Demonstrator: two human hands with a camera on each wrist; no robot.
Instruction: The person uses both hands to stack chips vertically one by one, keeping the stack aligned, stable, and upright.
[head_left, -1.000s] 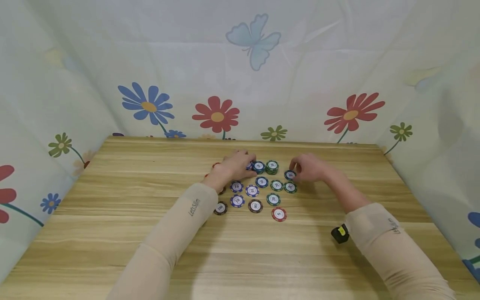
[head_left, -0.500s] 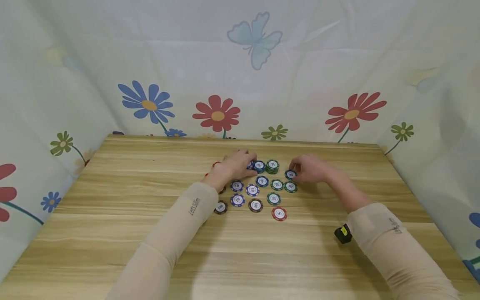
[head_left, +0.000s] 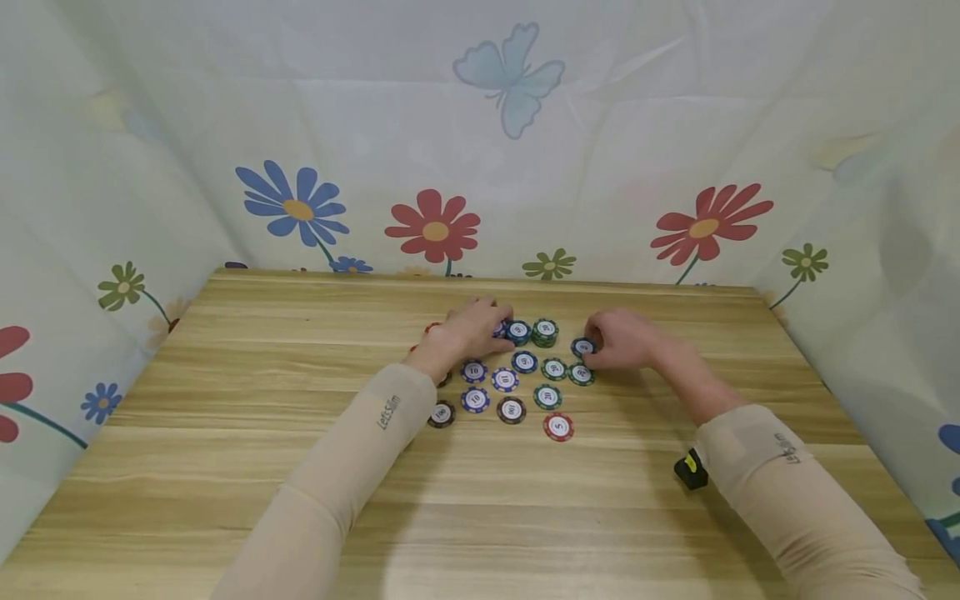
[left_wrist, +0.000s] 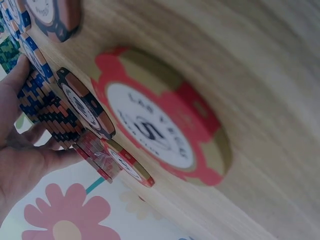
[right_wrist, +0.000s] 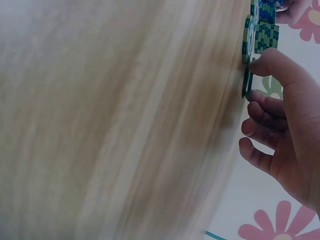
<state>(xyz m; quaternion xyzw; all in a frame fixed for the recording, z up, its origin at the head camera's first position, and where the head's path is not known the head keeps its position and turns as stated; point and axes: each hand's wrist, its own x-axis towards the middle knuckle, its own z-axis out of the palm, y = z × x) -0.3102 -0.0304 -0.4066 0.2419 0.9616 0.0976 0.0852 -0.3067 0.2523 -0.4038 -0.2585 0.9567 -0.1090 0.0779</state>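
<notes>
In the head view, my left hand [head_left: 468,331] lies over a row of poker chip stacks at the back. The left wrist view shows its thumb against a blue stack [left_wrist: 36,95] and its fingers curved behind the black stack [left_wrist: 61,122] and the red stack [left_wrist: 92,156]. To the right of that hand are a blue-topped stack [head_left: 517,332] and a green stack [head_left: 545,332]. My right hand [head_left: 630,340] pinches one dark blue poker chip [head_left: 582,347] between thumb and index finger, tilted at the table, just behind a green 20 chip [head_left: 581,373].
Loose chips lie flat in front of the stacks, among them a red 5 chip [head_left: 558,427], a black 100 chip [head_left: 512,410] and a purple-blue 10 chip [head_left: 475,400]. Beside the right sleeve is a small black object [head_left: 691,472] with a yellow patch. A flowered curtain [head_left: 585,167] borders the wooden table [head_left: 480,533].
My right hand has shifted slightly to the right with the blue chip still pinched. The black object beside its sleeve also appears a little further right. My left hand has stayed on the stacks.
</notes>
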